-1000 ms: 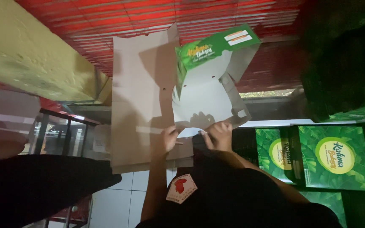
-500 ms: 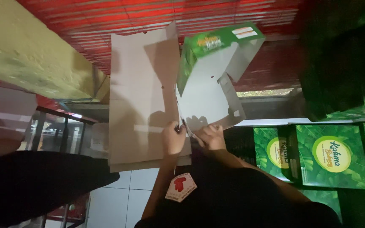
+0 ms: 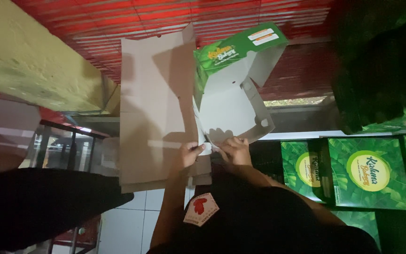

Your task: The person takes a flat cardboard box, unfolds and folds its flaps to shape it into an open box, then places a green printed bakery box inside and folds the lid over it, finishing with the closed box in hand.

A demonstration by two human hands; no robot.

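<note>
A half-folded cardboard box, green with leaf print outside and white inside, stands open in front of me. Both hands pinch its lower white flap edge. My left hand grips the flap's left corner and my right hand holds the same edge just to the right, so the two hands almost touch. A large flat brown cardboard sheet stands right behind and to the left of the box. My dark sleeves and a shirt with a white-and-red patch fill the lower middle.
Flat green printed boxes lie stacked at the right. A red corrugated surface runs across the top, with a yellowish beam at the left. White tiles, a metal-framed glass case and a dark shape are at the lower left.
My hands have drawn closer together on the white flap. The box has tipped slightly to the right, and the flap between my hands is folded in further.
</note>
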